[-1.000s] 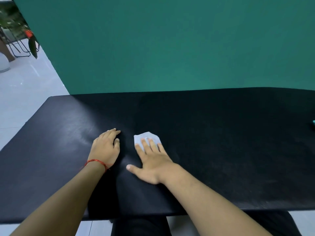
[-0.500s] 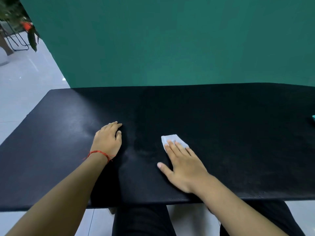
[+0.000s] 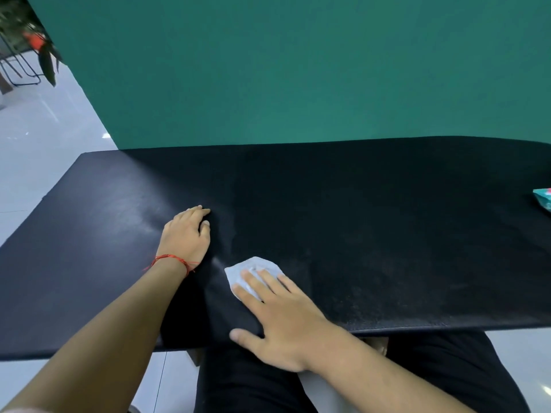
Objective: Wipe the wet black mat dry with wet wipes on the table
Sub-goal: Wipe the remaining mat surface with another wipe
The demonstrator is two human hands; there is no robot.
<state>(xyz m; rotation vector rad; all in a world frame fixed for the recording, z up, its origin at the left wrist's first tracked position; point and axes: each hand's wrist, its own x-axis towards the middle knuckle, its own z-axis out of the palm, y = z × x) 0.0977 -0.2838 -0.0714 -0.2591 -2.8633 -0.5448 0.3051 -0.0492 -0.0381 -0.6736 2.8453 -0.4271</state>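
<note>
Right hand (image 3: 277,320) lies flat, its straight spread fingers pressing a small crumpled pale-blue wet wipe (image 3: 253,268) on the matte, fine-grained black rectangular mat (image 3: 357,219), near its front edge. Left hand (image 3: 186,234), wearing a thin red string bracelet (image 3: 171,259), rests relaxed on the mat and holds nothing. A soft teal packet (image 3: 543,201) lies at the right edge; its print is unreadable.
</note>
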